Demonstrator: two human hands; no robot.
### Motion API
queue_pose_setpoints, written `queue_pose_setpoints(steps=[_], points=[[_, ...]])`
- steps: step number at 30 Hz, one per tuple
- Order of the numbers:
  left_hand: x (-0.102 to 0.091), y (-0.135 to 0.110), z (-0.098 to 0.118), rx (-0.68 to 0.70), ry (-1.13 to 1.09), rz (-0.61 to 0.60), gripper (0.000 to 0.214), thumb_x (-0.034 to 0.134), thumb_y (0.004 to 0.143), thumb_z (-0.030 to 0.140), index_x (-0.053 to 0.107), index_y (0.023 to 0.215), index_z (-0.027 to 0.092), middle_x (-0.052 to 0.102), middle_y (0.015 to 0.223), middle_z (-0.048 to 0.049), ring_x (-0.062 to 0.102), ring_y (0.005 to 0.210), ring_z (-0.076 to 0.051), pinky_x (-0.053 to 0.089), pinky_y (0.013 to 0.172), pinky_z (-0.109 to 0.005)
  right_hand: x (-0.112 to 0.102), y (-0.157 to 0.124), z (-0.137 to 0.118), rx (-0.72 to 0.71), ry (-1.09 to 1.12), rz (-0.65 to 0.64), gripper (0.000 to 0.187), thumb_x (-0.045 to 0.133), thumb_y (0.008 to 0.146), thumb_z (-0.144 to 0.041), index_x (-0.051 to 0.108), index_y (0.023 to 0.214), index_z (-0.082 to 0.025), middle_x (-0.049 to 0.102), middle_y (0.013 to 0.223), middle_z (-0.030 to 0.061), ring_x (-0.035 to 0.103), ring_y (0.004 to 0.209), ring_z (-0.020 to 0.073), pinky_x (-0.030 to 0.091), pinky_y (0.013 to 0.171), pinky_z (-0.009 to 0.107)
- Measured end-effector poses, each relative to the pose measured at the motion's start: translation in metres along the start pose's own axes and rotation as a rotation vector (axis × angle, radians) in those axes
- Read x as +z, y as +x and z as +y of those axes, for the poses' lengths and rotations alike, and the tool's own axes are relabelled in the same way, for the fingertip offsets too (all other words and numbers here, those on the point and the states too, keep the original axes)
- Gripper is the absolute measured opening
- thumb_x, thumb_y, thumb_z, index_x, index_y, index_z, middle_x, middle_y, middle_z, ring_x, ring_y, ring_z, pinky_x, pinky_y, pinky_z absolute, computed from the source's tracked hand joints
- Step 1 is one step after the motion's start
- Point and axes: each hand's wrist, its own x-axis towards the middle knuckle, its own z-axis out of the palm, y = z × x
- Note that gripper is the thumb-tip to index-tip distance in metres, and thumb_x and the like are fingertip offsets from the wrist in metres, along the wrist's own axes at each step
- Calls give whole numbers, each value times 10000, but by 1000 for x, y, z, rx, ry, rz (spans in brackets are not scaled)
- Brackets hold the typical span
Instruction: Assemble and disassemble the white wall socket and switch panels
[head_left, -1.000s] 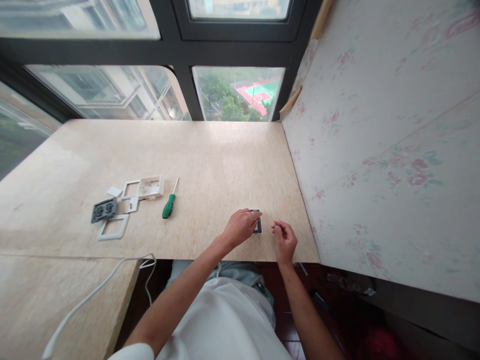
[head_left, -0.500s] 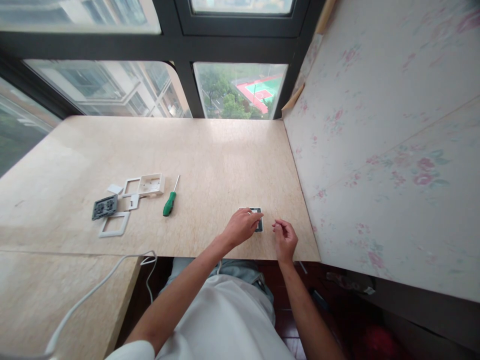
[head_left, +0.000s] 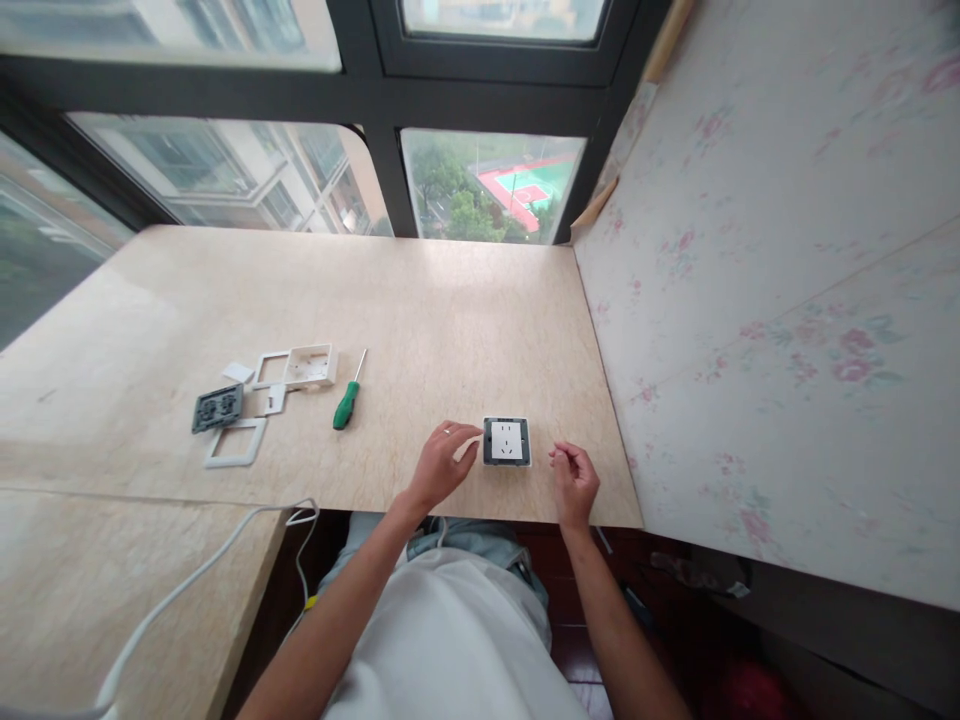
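Observation:
A square wall socket (head_left: 507,441) with a white face and dark rim lies flat near the front edge of the beige stone counter (head_left: 420,310). My left hand (head_left: 441,465) rests just left of it, fingers loosely curled, fingertips close to its left edge and holding nothing. To the socket's right is my right hand (head_left: 575,480), its fingers pinched together on something too small to make out.
Further left on the counter lie a green-handled screwdriver (head_left: 347,399), a white mounting box (head_left: 307,366), a white frame (head_left: 235,443), a dark socket insert (head_left: 217,408) and small white pieces. A white cable (head_left: 195,577) hangs off the front edge. A floral wall (head_left: 750,300) stands at the right.
My left hand has drawn back left off the socket, which now lies fully uncovered. The right hand has barely moved.

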Motion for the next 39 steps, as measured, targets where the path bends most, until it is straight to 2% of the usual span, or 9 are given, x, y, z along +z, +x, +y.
queue_pose_setpoints(steps=[10,14,18,21,23,26,31,35,39], points=[[-43,-69,-59,-284,18,203,131,557,898,175,683,923,202,725,891,-52,665,851,-196,549,770,-335,0,2,-15,11,13,60,290,660,780,-396,692,913,-141,708,768,54,657,669,171,543,645,306],[-50,-83,-67,-277,-4,247,150,540,904,144,679,915,199,720,882,-55,652,851,-193,537,771,-328,24,6,-46,-84,8,-1,279,667,789,-398,697,913,-150,716,795,55,669,714,184,550,687,324],[-47,-83,-66,-268,10,263,168,545,881,98,679,909,196,721,886,-62,637,864,-205,521,801,-348,90,3,-96,-255,19,-263,239,628,838,-379,694,924,-167,719,804,50,682,738,186,556,683,315],[-45,-83,-65,-254,0,271,186,553,853,63,676,904,192,720,866,-57,629,853,-204,516,795,-340,164,-8,-132,-426,-82,-637,226,550,901,-328,689,988,-173,732,892,67,689,818,180,556,749,312],[-46,-84,-65,-236,-14,262,209,548,834,38,673,900,192,718,853,-50,622,841,-201,511,786,-332,218,-20,-147,-571,-301,-953,263,482,930,-270,675,1072,-160,733,1007,92,683,883,167,542,798,299],[-45,-87,-66,-215,-38,247,228,534,827,25,670,906,190,711,849,-50,616,839,-202,499,796,-337,294,-44,-156,-647,-428,-1175,258,559,869,-190,701,1084,-176,747,1016,63,684,832,148,528,782,263],[-42,-91,-69,-223,-62,244,226,526,815,30,675,890,183,700,834,-52,610,831,-206,487,781,-334,380,-83,-154,-732,-719,-1330,320,571,859,-191,712,1146,-200,766,968,68,688,939,213,498,842,300],[-43,-89,-68,-246,-44,221,209,532,773,29,663,800,189,683,806,-57,610,819,-213,480,743,-326,415,-104,-157,-765,-925,-1338,320,526,910,-294,700,1168,-218,748,1093,105,672,1059,261,499,854,335],[-42,-89,-67,-276,0,212,162,559,743,60,608,669,196,667,743,-75,618,785,-235,471,697,-337,435,-122,-163,-777,-1080,-1288,350,473,957,-342,687,1167,-162,712,1154,171,671,1080,292,513,837,369]])
